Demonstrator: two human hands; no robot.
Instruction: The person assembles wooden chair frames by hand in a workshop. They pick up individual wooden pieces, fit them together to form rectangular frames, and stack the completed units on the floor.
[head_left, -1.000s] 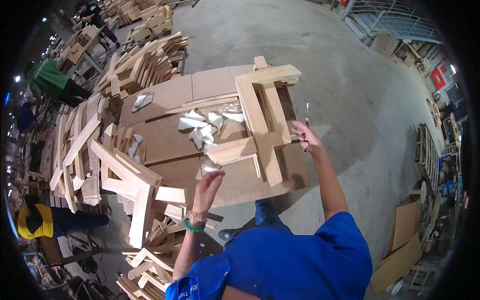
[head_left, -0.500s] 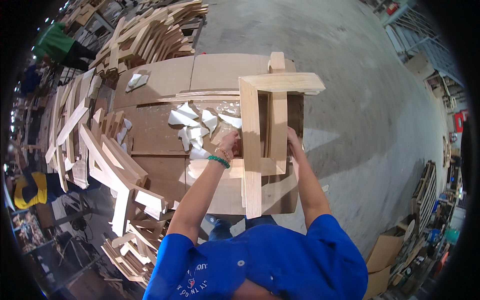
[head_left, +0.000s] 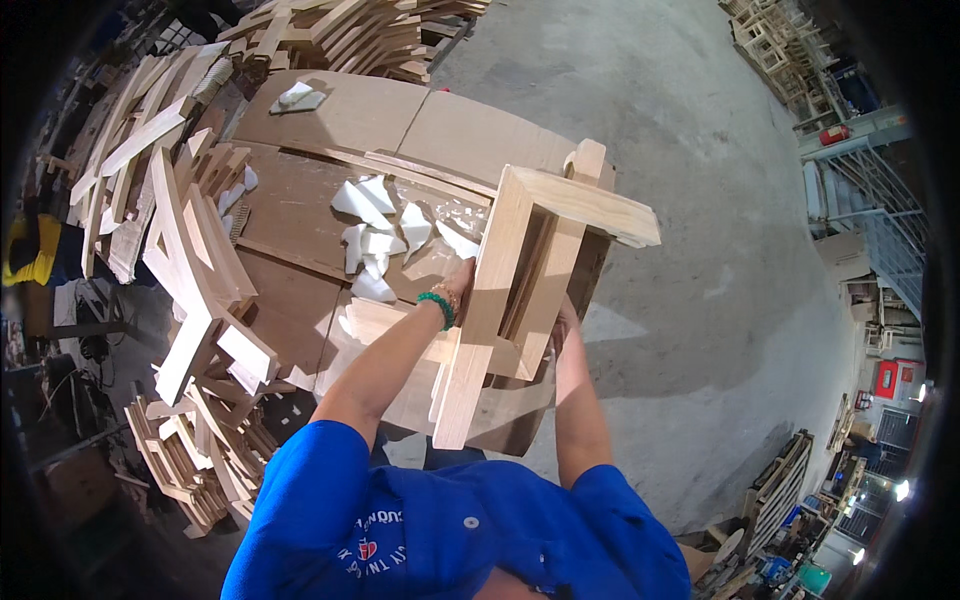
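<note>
Stacked angled wooden frame pieces [head_left: 487, 300] stand at the right end of a cardboard-covered work surface [head_left: 350, 115]. My left hand [head_left: 458, 283], with a green bead bracelet at its wrist, is closed against the stack's left side; its fingertips go out of sight behind the wood. On the opposite side my right hand [head_left: 566, 326] grips the edge of the lower bar, fingers partly hidden underneath. Below my left wrist a pale wooden piece [head_left: 395, 328] sticks out to the left from under the stack. White torn foam pieces [head_left: 365, 205] lie left of my left hand.
Thin wooden strips [head_left: 430, 175] lie along the surface beyond the foam. Another white foam piece [head_left: 298, 98] rests at the far left. Piles of angled wooden parts [head_left: 190, 240] crowd the left side, with more [head_left: 350, 35] beyond. Concrete floor [head_left: 690, 250] stretches along the right.
My view has turned, so the surface and stack appear tilted clockwise. My left hand has come in closer against the stack's side, and my right hand has shifted nearer along its edge.
</note>
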